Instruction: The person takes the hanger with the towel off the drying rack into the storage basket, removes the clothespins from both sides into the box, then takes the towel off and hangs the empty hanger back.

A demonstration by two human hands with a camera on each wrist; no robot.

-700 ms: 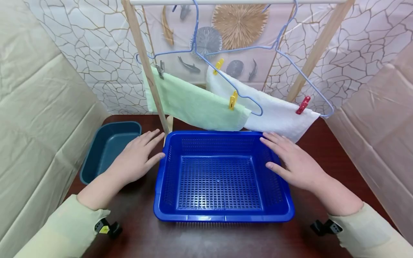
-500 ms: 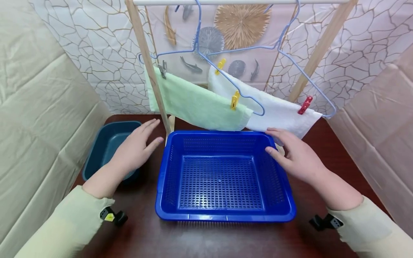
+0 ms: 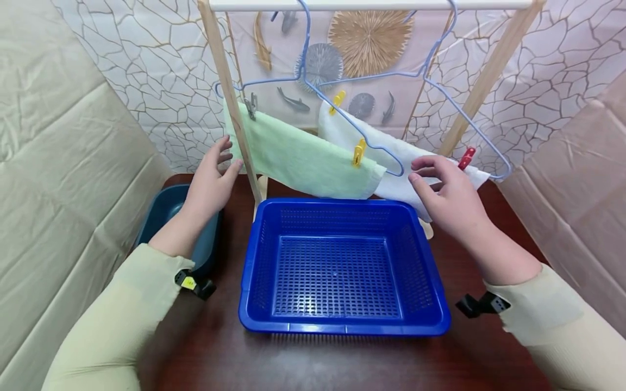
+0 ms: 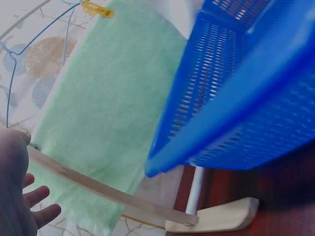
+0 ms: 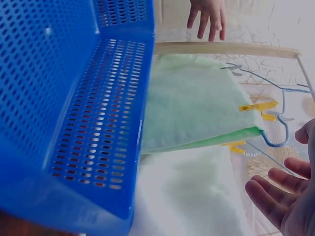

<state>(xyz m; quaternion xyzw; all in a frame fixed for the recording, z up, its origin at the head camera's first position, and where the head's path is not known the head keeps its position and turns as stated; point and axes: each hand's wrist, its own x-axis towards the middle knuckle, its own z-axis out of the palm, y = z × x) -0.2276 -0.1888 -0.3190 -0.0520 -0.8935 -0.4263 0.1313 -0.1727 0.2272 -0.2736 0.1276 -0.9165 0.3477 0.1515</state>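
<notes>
- Both hands have just risen off the level of the blue basket (image 3: pixel 344 328) to that of the hung cloths; my work now looks to be up at the front hanger (image 3: pixel 274 81), not in the basket.
- Left hand (image 3: pixel 207 187): fingers loosely spread, nothing held, beside the wooden post (image 3: pixel 232 103); contact unclear.
- Right hand (image 3: pixel 452 193): fingers half bent, thumb apart, nothing held, before the white towel (image 3: pixel 398 187).
- Green towel (image 3: pixel 308 157) hangs over the tabletop (image 3: pixel 318 369), towards its far edge.
- Its long axis runs aslant, far left to near right; right end points towards my right hand.
</notes>
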